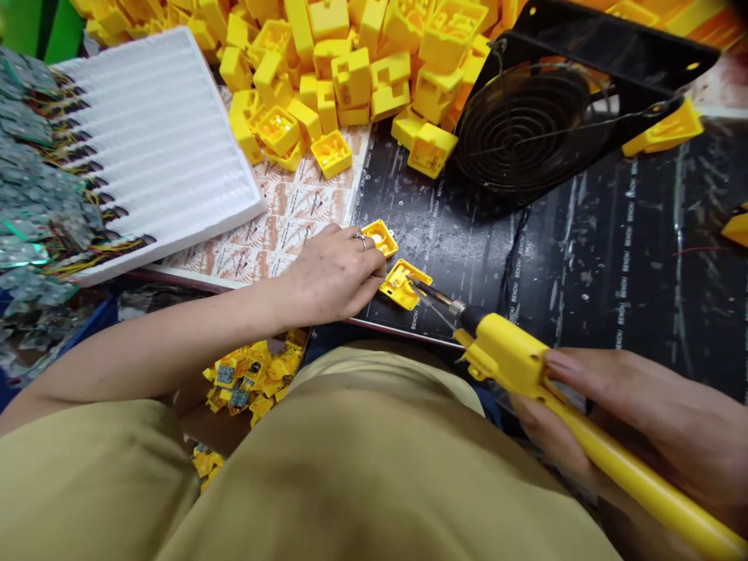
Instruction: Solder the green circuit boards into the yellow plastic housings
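A person's right hand point(654, 405) is gripping a yellow soldering tool point(514, 354), its metal shaft point(439, 298) pointing into the nearer casing point(398, 296), a small yellow one lying on a black tabletop point(584, 273). The left hand point(339, 269) is resting beside this and a farther casing point(390, 248); its grip's closure cannot be told. Yellow casings point(351, 78) are lying heaped beyond, beside a black fan point(520, 140).

A workbench point(613, 304) is covered in black printed sheeting point(456, 249) below a black fan point(514, 140), while a brown-patterned covering point(227, 253) is laid to the fan's left. Pale light is reflected from the sheeting beside the fan; a green surface point(64, 31) is glimpsed far to its left.
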`<state>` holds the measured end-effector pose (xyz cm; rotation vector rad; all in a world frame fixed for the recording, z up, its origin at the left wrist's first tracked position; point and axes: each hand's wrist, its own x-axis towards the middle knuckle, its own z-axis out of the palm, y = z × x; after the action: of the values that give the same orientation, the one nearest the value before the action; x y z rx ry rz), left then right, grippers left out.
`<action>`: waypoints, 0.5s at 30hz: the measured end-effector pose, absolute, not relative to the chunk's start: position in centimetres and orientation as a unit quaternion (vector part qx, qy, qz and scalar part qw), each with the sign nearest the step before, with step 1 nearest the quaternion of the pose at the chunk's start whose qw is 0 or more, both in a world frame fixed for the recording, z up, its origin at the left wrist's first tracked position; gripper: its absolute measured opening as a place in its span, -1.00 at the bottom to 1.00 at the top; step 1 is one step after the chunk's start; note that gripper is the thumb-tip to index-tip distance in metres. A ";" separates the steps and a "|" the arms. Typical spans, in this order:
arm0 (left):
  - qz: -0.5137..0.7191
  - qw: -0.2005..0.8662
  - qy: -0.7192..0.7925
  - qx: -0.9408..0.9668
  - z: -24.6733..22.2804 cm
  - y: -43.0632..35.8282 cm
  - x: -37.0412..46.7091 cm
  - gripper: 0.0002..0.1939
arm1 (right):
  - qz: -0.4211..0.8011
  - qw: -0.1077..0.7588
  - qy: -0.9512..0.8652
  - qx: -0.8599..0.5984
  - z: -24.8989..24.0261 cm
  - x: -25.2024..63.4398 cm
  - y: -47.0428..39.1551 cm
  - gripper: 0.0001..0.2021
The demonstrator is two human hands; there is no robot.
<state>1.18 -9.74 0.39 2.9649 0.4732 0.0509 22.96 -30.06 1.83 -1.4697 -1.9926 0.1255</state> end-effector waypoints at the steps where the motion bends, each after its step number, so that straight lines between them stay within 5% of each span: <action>1: 0.012 0.056 0.150 0.987 0.4 -9.8 1.2 -0.77 | 0.051 0.323 -0.774 -0.543 2.0 22.6 -29.6 -0.71; 4: 0.017 0.020 0.135 0.990 0.4 -10.0 1.3 -0.76 | 0.035 0.291 -0.788 -0.540 2.8 21.7 -28.9 -0.92; 15: 0.048 -0.059 0.088 0.993 0.4 -10.6 2.2 -0.78 | 0.022 0.295 -0.775 -0.558 3.0 21.0 -29.4 -0.75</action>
<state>2.15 -10.57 0.42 3.2437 0.2864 0.1581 21.04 -29.44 2.98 -1.4849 -2.0632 0.0583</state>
